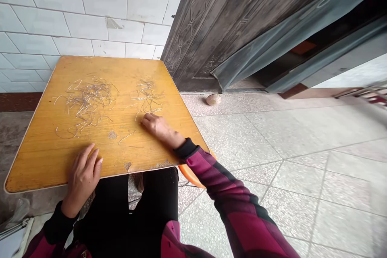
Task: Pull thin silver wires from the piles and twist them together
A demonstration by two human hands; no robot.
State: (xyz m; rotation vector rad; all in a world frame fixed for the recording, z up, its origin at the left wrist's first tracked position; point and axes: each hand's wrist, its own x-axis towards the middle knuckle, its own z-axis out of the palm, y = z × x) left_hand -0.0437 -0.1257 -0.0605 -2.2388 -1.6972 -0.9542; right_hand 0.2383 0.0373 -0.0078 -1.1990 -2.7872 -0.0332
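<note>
My left hand (84,171) lies at the table's near left edge, its fingers stretched out and holding nothing. Further right, my right hand (157,127) rests on the wooden table top (157,151) with its fingers curled together. Its fingertips are at the near side of a small pile of thin wire pieces (148,96); whatever they pinch is hidden. A larger tangle of thin wires (90,98) spreads over the left half of the table. Between my hands lie a few loose wire pieces (125,139).
White wall tiles (102,0) stand behind the table, beside a dark carved door (211,20) with a grey curtain (260,56). A roundish pale object (213,99) sits on the floor tiles (242,137). Part of an orange stool (192,175) shows under the right edge.
</note>
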